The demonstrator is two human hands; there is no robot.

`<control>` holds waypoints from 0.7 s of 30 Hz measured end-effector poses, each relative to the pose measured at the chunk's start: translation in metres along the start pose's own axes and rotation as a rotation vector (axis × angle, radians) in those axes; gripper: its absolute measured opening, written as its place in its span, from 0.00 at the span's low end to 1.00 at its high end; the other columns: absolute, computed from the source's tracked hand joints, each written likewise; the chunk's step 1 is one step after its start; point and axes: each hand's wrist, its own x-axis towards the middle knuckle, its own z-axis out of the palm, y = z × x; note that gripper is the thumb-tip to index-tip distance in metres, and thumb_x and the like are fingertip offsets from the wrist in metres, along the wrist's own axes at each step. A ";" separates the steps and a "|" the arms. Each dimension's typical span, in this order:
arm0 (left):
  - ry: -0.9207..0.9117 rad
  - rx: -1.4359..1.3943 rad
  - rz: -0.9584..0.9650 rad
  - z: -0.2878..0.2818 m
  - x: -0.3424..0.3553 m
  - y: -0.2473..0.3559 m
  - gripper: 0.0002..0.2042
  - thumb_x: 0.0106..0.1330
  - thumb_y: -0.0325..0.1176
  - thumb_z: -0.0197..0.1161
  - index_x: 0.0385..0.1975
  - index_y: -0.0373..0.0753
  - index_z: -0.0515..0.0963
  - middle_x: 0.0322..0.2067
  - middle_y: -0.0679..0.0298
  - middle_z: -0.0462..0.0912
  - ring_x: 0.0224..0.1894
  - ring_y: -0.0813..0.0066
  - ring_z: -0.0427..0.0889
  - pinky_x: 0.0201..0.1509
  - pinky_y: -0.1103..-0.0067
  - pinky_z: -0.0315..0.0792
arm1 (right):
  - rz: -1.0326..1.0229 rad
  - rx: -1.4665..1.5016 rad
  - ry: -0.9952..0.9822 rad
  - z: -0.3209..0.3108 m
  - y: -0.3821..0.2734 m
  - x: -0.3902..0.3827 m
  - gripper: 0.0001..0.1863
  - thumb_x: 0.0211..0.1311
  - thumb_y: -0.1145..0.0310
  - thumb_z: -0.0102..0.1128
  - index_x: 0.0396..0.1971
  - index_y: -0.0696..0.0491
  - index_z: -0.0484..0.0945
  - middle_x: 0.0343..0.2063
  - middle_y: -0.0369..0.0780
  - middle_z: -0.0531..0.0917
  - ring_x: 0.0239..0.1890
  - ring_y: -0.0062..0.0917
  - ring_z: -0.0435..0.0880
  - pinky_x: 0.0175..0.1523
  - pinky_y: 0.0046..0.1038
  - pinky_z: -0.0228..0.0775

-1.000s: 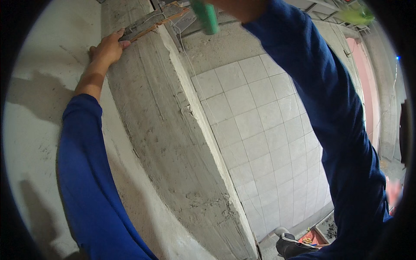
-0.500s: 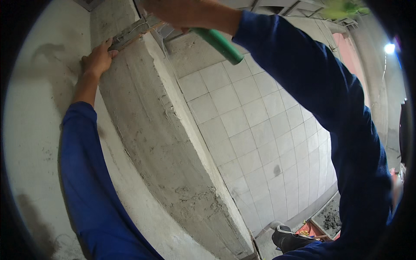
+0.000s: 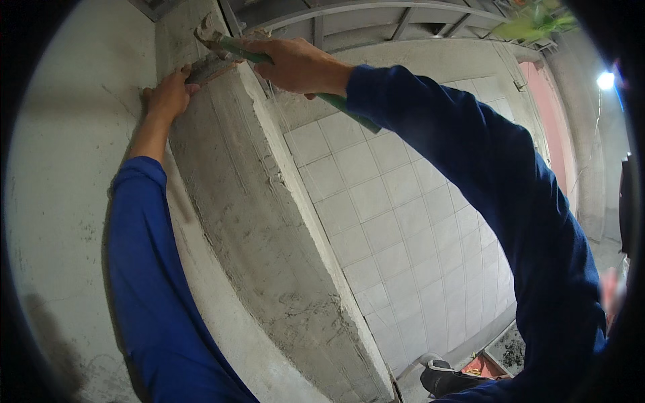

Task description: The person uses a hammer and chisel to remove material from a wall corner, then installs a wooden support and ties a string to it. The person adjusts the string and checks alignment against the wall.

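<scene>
My right hand [image 3: 295,65] is closed around the green handle of a hammer [image 3: 232,46]. The metal hammer head shows at the upper left, just above the top of a rough concrete column [image 3: 248,195]; whether it touches anything there I cannot tell. My left hand [image 3: 169,97] grips the left end of a narrow, cement-smeared strip [image 3: 209,69] that lies across the column. The strip's right end lies below the hammer, and its material is hard to make out.
A plastered wall [image 3: 74,168] runs along the left. Right of the column is a light-tiled wall [image 3: 396,208]. Metal framing [image 3: 376,17] spans the top. Low at the right are a dark shoe [image 3: 447,379] and a tray of dark mortar [image 3: 508,350]. A lit bulb [image 3: 605,80] hangs far right.
My right hand has come down in the view, and the hammer head now shows above the strip. My left hand keeps its hold on the strip. The view has shifted slightly.
</scene>
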 end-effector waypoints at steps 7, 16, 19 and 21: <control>0.021 0.027 -0.056 0.001 -0.008 0.007 0.27 0.70 0.40 0.55 0.69 0.55 0.59 0.60 0.67 0.73 0.62 0.65 0.72 0.65 0.45 0.55 | -0.675 0.103 0.719 -0.057 -0.048 0.014 0.29 0.66 0.67 0.47 0.67 0.47 0.58 0.29 0.53 0.81 0.28 0.43 0.81 0.31 0.38 0.76; -0.064 0.002 -0.031 -0.034 -0.031 0.019 0.26 0.71 0.46 0.51 0.69 0.56 0.60 0.62 0.66 0.72 0.64 0.64 0.70 0.66 0.46 0.56 | 0.022 0.168 0.038 0.014 0.006 0.006 0.29 0.69 0.63 0.47 0.70 0.38 0.56 0.25 0.43 0.81 0.15 0.24 0.79 0.18 0.26 0.78; -0.001 0.063 -0.049 -0.030 -0.029 0.022 0.27 0.70 0.47 0.51 0.69 0.54 0.59 0.63 0.64 0.70 0.65 0.63 0.69 0.66 0.52 0.62 | -0.072 0.055 0.087 -0.021 -0.007 -0.003 0.28 0.70 0.65 0.46 0.70 0.38 0.57 0.27 0.45 0.82 0.19 0.25 0.82 0.22 0.28 0.80; -0.024 0.065 -0.069 -0.023 -0.028 0.022 0.28 0.70 0.48 0.51 0.69 0.53 0.58 0.64 0.63 0.67 0.65 0.62 0.67 0.66 0.57 0.64 | -0.138 0.026 0.240 -0.037 -0.020 -0.003 0.28 0.71 0.64 0.46 0.69 0.38 0.58 0.27 0.45 0.82 0.19 0.24 0.81 0.24 0.27 0.81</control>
